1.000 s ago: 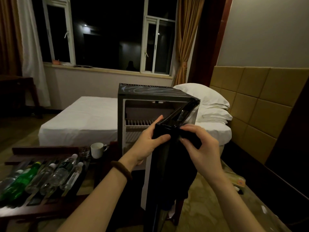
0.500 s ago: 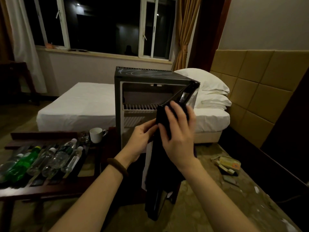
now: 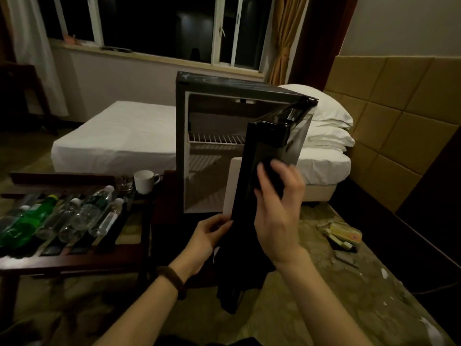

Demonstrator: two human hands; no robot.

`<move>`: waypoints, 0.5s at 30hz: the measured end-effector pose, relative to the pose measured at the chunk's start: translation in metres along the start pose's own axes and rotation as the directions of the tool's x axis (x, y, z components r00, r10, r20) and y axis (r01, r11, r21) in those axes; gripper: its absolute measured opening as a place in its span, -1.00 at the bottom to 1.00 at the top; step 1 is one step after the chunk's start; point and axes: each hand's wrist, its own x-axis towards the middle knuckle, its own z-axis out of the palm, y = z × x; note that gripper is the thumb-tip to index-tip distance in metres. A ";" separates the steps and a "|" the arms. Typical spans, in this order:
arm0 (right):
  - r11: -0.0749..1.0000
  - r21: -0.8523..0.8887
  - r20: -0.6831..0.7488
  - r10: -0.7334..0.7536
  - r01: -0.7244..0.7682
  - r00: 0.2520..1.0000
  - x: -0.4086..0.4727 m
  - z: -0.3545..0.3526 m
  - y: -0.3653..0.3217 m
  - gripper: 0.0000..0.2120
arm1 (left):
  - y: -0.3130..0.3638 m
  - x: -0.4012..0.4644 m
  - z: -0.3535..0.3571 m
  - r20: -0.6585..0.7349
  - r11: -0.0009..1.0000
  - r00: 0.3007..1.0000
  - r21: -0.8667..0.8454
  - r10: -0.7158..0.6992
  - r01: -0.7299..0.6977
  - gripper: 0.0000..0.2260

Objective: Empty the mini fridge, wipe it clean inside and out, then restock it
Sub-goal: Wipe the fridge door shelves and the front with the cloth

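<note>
R hand (image 3: 279,208) presses a dark cloth (image 3: 270,176) flat against outer face of the open fridge door (image 3: 252,171), fingers spread over it. L hand (image 3: 209,236) grips the door's lower edge, thumb in front. Mini fridge (image 3: 224,86) stands w/ door open, wire shelf (image 3: 214,139) bare. Bottles (image 3: 74,216) lie on the wooden rack (image 3: 74,260) at left, near a white cup (image 3: 144,181).
</note>
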 end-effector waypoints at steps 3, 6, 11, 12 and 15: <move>0.999 -0.052 -0.089 -0.014 0.009 0.996 0.027 0.002 0.004 -0.72 | -0.005 0.002 -0.004 -0.055 0.999 0.998 -0.037 -0.020 0.018 -0.80; 0.987 -0.091 0.021 -0.132 0.133 0.991 -0.006 0.012 0.012 -0.72 | -0.008 0.004 -0.009 -0.083 0.994 0.994 -0.079 -0.076 0.070 -0.82; 0.939 -0.090 0.282 -0.295 0.331 0.913 -0.085 0.035 0.012 -0.74 | -0.014 0.005 -0.030 -0.063 0.984 0.997 -0.174 -0.045 0.034 -0.76; 0.938 -0.082 0.296 -0.299 0.336 0.907 -0.086 0.039 0.010 -0.75 | -0.013 0.007 -0.035 -0.050 0.981 0.998 -0.190 -0.045 0.035 -0.75; 0.955 -0.042 0.273 -0.272 0.294 0.923 -0.065 0.049 0.002 -0.75 | -0.011 0.014 -0.048 -0.064 0.984 0.994 -0.163 -0.084 0.073 -0.77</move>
